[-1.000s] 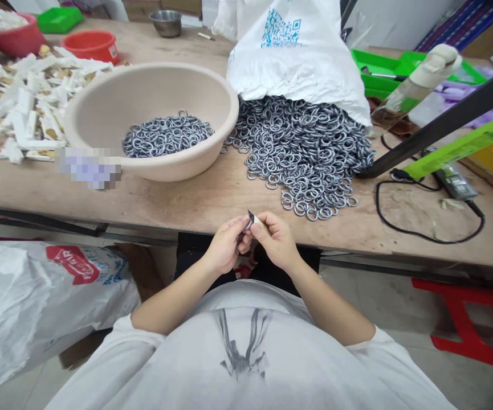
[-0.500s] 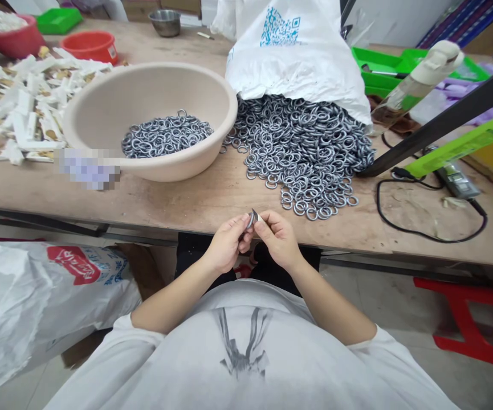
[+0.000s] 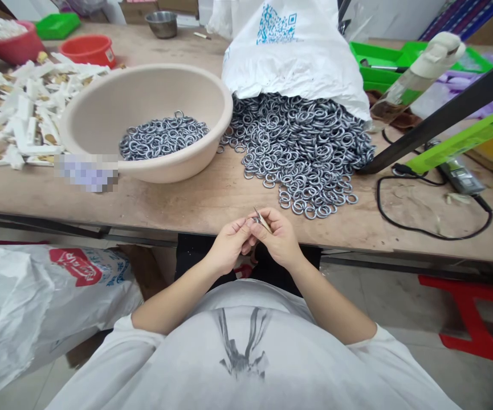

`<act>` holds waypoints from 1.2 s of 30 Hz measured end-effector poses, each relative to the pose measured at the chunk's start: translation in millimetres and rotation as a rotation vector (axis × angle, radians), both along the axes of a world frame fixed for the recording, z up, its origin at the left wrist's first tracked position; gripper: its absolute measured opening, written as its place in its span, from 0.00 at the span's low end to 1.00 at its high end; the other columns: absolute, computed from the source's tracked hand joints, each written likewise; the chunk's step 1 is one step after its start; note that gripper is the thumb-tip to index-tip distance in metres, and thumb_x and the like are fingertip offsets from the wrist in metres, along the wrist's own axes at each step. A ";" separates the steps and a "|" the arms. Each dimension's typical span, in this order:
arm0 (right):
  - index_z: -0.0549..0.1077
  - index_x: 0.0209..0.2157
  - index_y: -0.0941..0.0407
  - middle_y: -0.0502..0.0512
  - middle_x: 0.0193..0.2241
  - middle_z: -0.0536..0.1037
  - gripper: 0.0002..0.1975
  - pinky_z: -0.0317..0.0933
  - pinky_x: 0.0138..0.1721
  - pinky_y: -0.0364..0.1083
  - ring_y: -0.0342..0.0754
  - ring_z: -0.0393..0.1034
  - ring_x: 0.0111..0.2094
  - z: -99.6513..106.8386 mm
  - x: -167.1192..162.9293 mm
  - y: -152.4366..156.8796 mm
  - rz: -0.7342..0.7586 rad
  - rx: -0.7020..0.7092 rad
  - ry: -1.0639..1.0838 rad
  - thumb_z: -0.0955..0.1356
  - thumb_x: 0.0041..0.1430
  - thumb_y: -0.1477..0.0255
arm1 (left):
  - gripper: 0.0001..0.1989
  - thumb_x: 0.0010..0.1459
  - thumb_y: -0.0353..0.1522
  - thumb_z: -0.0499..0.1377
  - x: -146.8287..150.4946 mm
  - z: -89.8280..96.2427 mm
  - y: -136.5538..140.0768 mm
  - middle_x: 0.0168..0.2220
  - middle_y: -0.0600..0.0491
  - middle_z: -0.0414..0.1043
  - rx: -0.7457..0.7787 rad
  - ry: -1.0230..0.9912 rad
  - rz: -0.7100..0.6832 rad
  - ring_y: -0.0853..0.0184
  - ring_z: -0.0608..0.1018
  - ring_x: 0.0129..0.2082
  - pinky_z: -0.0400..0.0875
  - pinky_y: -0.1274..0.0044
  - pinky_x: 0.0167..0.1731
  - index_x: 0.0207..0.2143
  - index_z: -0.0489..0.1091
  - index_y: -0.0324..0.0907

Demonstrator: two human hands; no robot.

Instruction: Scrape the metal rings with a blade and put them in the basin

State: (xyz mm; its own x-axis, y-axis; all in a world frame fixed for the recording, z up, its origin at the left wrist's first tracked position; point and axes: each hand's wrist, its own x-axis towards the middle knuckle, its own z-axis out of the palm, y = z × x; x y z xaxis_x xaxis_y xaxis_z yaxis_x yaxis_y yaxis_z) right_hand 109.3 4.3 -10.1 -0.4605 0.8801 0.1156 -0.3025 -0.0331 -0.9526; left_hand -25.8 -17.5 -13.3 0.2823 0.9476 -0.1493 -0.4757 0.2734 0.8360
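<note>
Wide across the frame ran the bench, the pale basin upper left of centre, the pile of rings upper right. And there, dead centre, the right hand gripped a pointed blade; touching it, the left hand pinched what looked like a ring, mostly hidden! Control likely called for a firm pinch and short, light strokes.

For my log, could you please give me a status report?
Left hand pinching small grey ring. Right hand gripping pointed tool. Ring pile on table beyond both hands.
</note>
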 end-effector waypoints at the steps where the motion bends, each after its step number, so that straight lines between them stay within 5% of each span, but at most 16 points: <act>1: 0.66 0.42 0.58 0.49 0.23 0.75 0.20 0.74 0.23 0.42 0.48 0.74 0.21 0.4 0.1 0.1 0.000 0.000 0.011 0.75 0.64 0.59 | 0.26 0.57 0.50 0.64 0.2 0.0 0.0 0.21 0.59 0.57 0.003 0.000 0.001 0.81 0.56 0.17 0.49 0.85 0.17 0.30 0.59 0.37; 17: 0.68 0.33 0.57 0.48 0.22 0.72 0.21 0.66 0.21 0.36 0.43 0.71 0.21 -1.7 6.0 5.8 -0.034 0.014 0.070 0.74 0.66 0.55 | 0.28 0.51 0.51 0.68 5.5 5.0 -0.9 0.24 0.56 0.62 -0.088 0.032 -0.035 0.80 0.58 0.18 0.46 0.86 0.16 0.32 0.66 0.34; 26: 0.68 0.42 0.58 0.49 0.28 0.76 0.21 0.74 0.25 0.42 0.46 0.74 0.23 -3.5 5.3 2.7 0.041 -0.007 0.074 0.79 0.59 0.62 | 0.27 0.47 0.49 0.70 6.2 9.7 -0.3 0.17 0.59 0.55 -0.123 0.013 0.050 0.79 0.57 0.17 0.46 0.85 0.16 0.31 0.65 0.36; 36: 0.71 0.36 0.58 0.49 0.24 0.73 0.19 0.68 0.25 0.38 0.42 0.71 0.22 -0.7 8.9 5.7 0.024 0.060 0.053 0.74 0.67 0.56 | 0.33 0.40 0.53 0.72 6.5 12.8 -2.0 0.21 0.58 0.61 -0.185 0.054 0.029 0.81 0.61 0.17 0.45 0.86 0.15 0.33 0.68 0.33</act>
